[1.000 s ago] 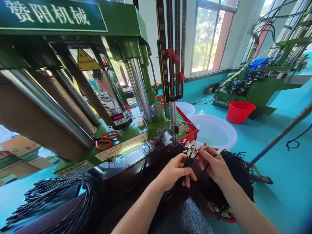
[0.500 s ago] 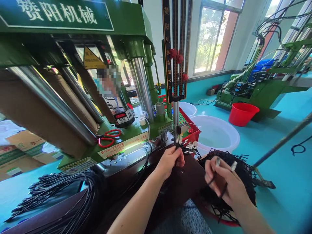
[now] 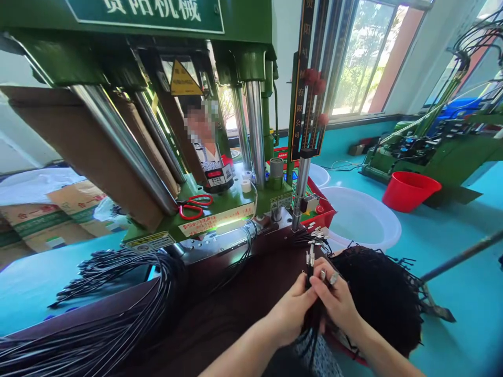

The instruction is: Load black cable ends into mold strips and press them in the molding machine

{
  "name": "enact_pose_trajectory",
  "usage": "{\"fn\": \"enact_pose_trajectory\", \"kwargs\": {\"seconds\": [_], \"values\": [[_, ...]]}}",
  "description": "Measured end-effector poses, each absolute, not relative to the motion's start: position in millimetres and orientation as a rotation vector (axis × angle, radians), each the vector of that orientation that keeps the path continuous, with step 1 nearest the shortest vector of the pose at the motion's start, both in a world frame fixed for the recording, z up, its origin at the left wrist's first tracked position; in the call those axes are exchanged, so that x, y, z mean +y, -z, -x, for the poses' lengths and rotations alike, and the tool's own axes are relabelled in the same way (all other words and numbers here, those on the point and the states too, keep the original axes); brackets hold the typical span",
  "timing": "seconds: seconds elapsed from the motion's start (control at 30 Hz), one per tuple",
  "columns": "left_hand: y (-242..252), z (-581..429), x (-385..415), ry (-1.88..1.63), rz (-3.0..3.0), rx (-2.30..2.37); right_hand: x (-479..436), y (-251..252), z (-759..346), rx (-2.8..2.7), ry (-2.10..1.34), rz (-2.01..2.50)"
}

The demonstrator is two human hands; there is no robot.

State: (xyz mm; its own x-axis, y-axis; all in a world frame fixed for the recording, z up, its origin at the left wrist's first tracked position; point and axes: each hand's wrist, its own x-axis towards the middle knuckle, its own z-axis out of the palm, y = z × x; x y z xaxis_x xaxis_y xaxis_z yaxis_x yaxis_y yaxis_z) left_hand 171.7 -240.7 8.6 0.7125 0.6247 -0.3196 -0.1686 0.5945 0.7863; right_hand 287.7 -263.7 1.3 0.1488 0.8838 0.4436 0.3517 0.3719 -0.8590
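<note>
From my distant post I watched two bare hands meet over the dark bench (image 3: 271,275), working a bundle of black cables (image 3: 310,270) beside a green press (image 3: 247,23). The left hand (image 3: 291,314) pinched the cables between thumb and fingers, pale plugs (image 3: 311,256) standing upright above the grip. The right hand (image 3: 340,298) closed against it, two more metal plugs (image 3: 332,278) jutting out between its fingers; exactly how its fingertips bore on the bundle, I could not tell.

The step in hand, as I judged it, was gathering or sorting cable ends. The next move seemed to call for a steady left pinch and a selective right, so that no plug slipped down out of line.

Half a second earlier the hands were well apart: the left up by the plug pile (image 3: 312,234) at the bench edge, the right, blurred, out toward the black tangle (image 3: 377,298). By this moment they had come together, the bundle had drawn back from the pile, and the view had swung left. The pile lay on the bench, near the white tub (image 3: 387,240).
</note>
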Motion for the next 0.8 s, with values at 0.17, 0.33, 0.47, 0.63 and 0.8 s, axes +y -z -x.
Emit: {"fn": "enact_pose_trajectory", "kwargs": {"seconds": [0.17,0.33,0.47,0.63,0.8], "values": [[-8,-167,-248,-0.411,-0.824,0.595,-262,-6,-298,-1.190,-0.747,1.152],[-4,-182,-255,-0.479,-0.922,0.749,-247,-40,-326,-1.325,-1.198,1.133],[-8,-187,-241,-0.557,-0.918,0.696,-242,-56,-331,-1.514,-1.229,1.296],[-7,-189,-228,-0.294,-0.993,0.498,-236,-56,-330,-1.630,-1.187,1.151],[5,-200,-228,-0.363,-0.846,0.515,-227,-51,-332,-1.924,-1.029,1.237]]}}
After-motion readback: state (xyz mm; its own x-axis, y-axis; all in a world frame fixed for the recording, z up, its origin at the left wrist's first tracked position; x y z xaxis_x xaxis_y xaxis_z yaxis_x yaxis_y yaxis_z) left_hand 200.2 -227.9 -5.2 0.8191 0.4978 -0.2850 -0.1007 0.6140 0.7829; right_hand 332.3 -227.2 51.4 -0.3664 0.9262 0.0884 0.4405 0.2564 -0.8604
